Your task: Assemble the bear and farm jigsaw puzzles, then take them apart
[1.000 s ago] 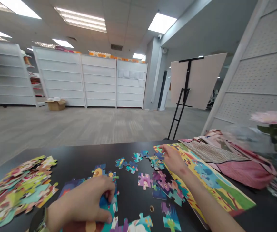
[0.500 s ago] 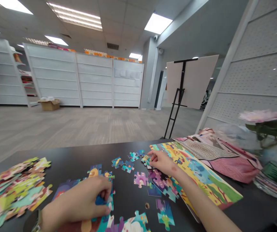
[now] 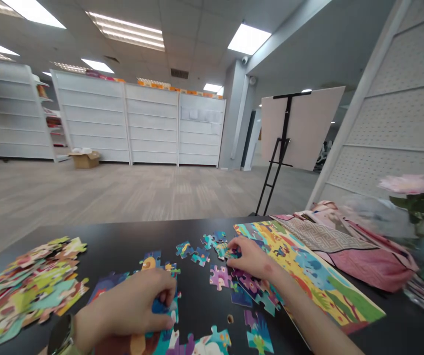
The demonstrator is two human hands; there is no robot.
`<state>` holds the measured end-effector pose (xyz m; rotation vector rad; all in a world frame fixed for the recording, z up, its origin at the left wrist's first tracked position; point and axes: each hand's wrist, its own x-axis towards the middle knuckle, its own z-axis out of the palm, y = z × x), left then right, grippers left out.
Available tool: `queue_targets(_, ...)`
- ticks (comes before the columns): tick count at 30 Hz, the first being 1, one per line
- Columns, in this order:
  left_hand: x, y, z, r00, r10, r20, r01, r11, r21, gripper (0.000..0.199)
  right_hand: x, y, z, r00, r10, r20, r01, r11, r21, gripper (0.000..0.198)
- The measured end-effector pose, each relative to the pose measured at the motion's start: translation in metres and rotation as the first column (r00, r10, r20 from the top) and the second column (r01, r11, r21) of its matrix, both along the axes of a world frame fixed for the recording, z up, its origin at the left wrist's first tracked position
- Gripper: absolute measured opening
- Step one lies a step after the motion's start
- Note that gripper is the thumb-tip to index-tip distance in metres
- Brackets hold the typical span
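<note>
My left hand (image 3: 137,301), with a dark watch (image 3: 61,335) on its wrist, rests over a partly joined jigsaw puzzle (image 3: 104,286). Its fingers curl loosely, the thumb stands apart from them, and nothing shows between. Over a cluster of loose pieces, my right hand (image 3: 250,256) has its fingertips closed on a small bluish puzzle piece (image 3: 238,252), mostly hidden by the fingers. Touching distance away lies a teal-and-yellow piece (image 3: 222,250). A purple piece (image 3: 219,277) and overlapping purple and blue pieces (image 3: 247,286) lie nearer me.
A heap of puzzle pieces (image 3: 37,286) covers the table's left side. A picture sheet (image 3: 308,271) lies under my right forearm. Beyond it are a pink bag (image 3: 370,261) and a pink flower (image 3: 413,183). An easel (image 3: 282,143) stands behind the table.
The view has turned slightly left, so everything sits further right. My right hand's fingers have come down and closed in among the loose pieces. My left hand stays on the joined puzzle.
</note>
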<state>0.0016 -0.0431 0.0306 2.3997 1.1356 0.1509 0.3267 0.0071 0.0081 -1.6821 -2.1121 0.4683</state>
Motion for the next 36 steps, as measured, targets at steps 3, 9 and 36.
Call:
queue_targets(3,0.000,0.001,0.001,1.000,0.003,-0.002,-0.003,1.000,-0.002,0.020,0.005,-0.001,0.004,0.999,0.045,-0.027,-0.046,0.998,-0.038,0.051)
queue_targets(9,-0.001,0.003,0.000,1.000,0.000,0.008,0.000,1.000,-0.002,0.020,0.021,-0.004,0.016,0.997,0.071,0.020,-0.073,0.994,0.079,0.064)
queue_targets(36,-0.006,0.007,-0.001,0.996,-0.090,0.028,0.088,0.994,0.068,0.027,-0.046,-0.035,0.018,0.825,0.302,-0.479,-0.368,0.928,-0.050,0.050)
